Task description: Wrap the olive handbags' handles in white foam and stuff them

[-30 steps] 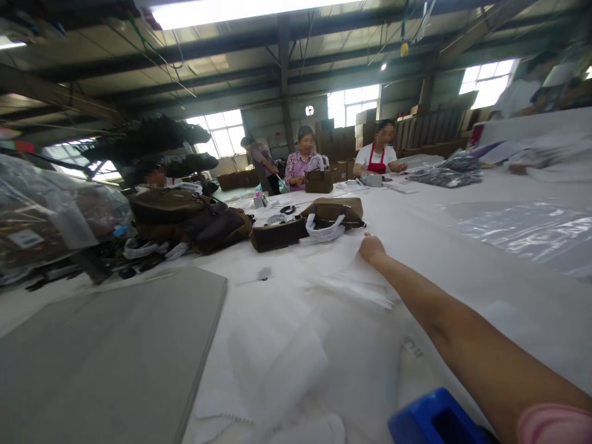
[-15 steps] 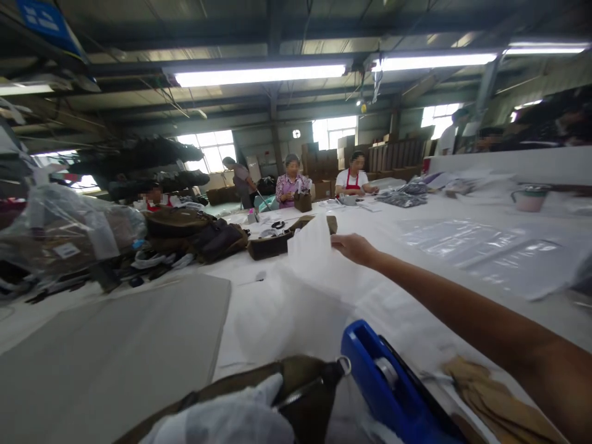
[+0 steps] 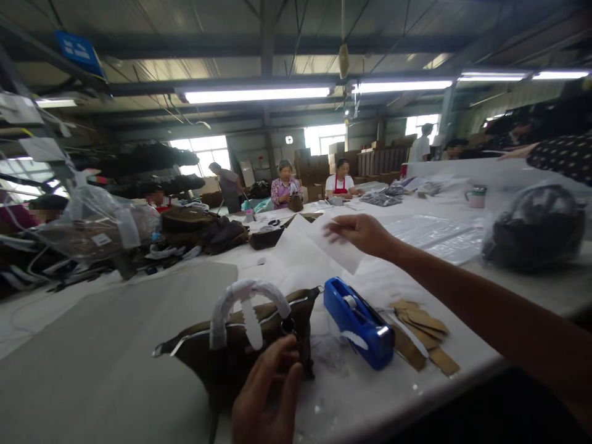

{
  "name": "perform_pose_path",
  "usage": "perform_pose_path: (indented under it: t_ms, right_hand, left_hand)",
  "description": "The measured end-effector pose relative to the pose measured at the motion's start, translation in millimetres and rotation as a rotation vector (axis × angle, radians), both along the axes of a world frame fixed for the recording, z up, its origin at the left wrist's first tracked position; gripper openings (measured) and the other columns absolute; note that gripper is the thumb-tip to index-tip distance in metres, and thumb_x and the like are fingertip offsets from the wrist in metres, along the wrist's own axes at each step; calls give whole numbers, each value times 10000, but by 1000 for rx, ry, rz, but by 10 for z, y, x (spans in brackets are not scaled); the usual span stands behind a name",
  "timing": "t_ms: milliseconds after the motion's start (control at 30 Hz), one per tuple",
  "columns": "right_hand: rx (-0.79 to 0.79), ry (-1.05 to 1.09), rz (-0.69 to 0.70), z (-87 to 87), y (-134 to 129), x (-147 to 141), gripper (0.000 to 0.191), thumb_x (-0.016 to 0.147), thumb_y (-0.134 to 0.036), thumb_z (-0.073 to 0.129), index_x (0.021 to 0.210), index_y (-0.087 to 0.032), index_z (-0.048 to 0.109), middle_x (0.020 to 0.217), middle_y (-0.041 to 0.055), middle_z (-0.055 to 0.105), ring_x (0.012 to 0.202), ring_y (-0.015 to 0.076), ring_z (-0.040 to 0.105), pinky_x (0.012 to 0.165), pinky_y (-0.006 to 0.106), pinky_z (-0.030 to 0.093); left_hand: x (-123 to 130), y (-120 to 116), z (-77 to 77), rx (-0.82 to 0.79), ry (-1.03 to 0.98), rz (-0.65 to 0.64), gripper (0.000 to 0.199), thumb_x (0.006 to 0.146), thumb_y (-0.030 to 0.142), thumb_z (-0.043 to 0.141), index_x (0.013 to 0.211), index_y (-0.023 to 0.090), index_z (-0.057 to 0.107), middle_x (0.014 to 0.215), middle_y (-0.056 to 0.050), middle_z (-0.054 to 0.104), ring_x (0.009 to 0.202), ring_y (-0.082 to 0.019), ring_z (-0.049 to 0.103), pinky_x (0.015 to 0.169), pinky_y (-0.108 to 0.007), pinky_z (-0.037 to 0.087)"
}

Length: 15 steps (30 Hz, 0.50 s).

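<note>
My left hand [image 3: 271, 394] is low in front of a dark olive handbag [image 3: 198, 357], its thumb and fingers apart, close to the side of the bag. The bag stands upright, its arched handle [image 3: 252, 287] wrapped in white, with a white tag strip hanging down. My right hand [image 3: 361, 234] reaches forward over the table and pinches a thin white sheet [image 3: 330, 243] near its upper edge; its fingertips are blurred. More white sheets lie beneath. Right of the bag stands a blue tape dispenser [image 3: 358, 324], and beside it lie flat brown pieces [image 3: 419, 330].
A grey board [image 3: 115, 345] covers the left of the white table. Brown bags [image 3: 198, 225] are piled beyond it. Clear plastic sheets [image 3: 430, 234], a plastic-wrapped dark bag [image 3: 536, 228] and a mug [image 3: 476, 196] lie to the right. Co-workers sit across; another person's sleeve [image 3: 562, 157] enters at right.
My view has tilted down, showing more of the handbag and tape dispenser. My left hand has come into view. My right hand still reaches over the white sheets, which now lie lower.
</note>
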State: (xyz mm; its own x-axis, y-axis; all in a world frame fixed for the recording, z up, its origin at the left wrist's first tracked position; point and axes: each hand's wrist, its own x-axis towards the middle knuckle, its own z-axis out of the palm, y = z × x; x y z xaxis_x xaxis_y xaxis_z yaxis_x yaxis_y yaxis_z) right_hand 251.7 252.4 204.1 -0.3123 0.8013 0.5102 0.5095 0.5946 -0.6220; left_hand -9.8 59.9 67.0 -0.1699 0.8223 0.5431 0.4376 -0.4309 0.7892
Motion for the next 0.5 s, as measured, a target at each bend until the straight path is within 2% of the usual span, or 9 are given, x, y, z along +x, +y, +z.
perform_pose_path:
  t_ms: [33, 100, 167, 200, 267, 300, 333, 400, 500]
  right_hand:
    - [-159, 44, 144, 3, -221, -23, 402, 952, -496, 616, 1097, -151, 761, 1000, 98, 791, 793, 191, 755, 733, 317, 610]
    - [-436, 27, 378, 9, -662, -74, 441, 898, -545, 674, 1057, -146, 775, 962, 98, 792, 723, 170, 742, 681, 297, 612]
    - [-590, -54, 518, 7, -1055, -121, 398, 890, -518, 691, 1027, -158, 791, 915, 74, 791, 690, 158, 730, 664, 275, 605]
    - [-608, -82, 540, -6, -1218, -137, 366, 900, -496, 684, 1010, -166, 798, 892, 60, 788, 688, 158, 728, 663, 268, 601]
    - [-554, -92, 479, -76, -1464, -135, 318, 910, -467, 671, 980, -190, 809, 855, 39, 782, 719, 177, 731, 679, 273, 598]
    - [-509, -62, 405, -140, -1550, -115, 301, 903, -466, 679, 973, -205, 813, 862, 35, 783, 749, 194, 736, 701, 286, 601]
    - [-473, -11, 320, -227, -1619, -82, 293, 889, -474, 693, 980, -223, 813, 887, 35, 788, 792, 215, 741, 735, 307, 605]
    - [-439, 144, 139, -470, -1733, 0, 334, 851, -516, 731, 1055, -261, 799, 1000, 51, 793, 933, 267, 740, 846, 366, 603]
    - [-459, 444, -60, -974, -1944, 69, 551, 827, -635, 711, 1263, -298, 708, 1234, 100, 735, 1194, 327, 656, 1024, 457, 534]
  left_hand:
    - [33, 22, 73, 99, 25, 10, 413, 911, 418, 682, 1303, 287, 660, 1254, -87, 720, 1013, -241, 737, 768, -286, 626]
    - [122, 57, 217, 242, 92, -16, 675, 855, 373, 759, 1472, 296, 498, 1473, -108, 580, 1289, -298, 612, 982, -399, 582]
    - [224, 56, 321, 247, 102, -132, 892, 785, 390, 828, 1550, 277, 384, 1524, -121, 530, 1388, -332, 518, 1110, -471, 484]
    - [273, 37, 345, 178, 80, -215, 912, 764, 405, 843, 1545, 259, 397, 1479, -122, 578, 1360, -336, 545, 1112, -467, 480]
    - [348, -29, 325, -55, 7, -374, 651, 797, 448, 803, 1371, 207, 613, 1195, -102, 753, 1116, -304, 703, 966, -383, 572]
    - [372, -71, 283, -182, -46, -427, 465, 835, 474, 756, 1193, 181, 718, 1001, -84, 791, 935, -269, 746, 832, -328, 601]
    - [384, -114, 222, -296, -105, -454, 367, 868, 501, 708, 1001, 164, 761, 832, -66, 780, 762, -229, 740, 695, -281, 589]
    - [383, -191, 67, -428, -224, -427, 423, 894, 545, 652, 752, 152, 720, 641, -36, 706, 546, -164, 654, 524, -229, 501]
    - [360, -275, -178, -457, -313, -289, 445, 854, 577, 687, 715, 154, 689, 600, -11, 658, 490, -135, 594, 478, -210, 442]
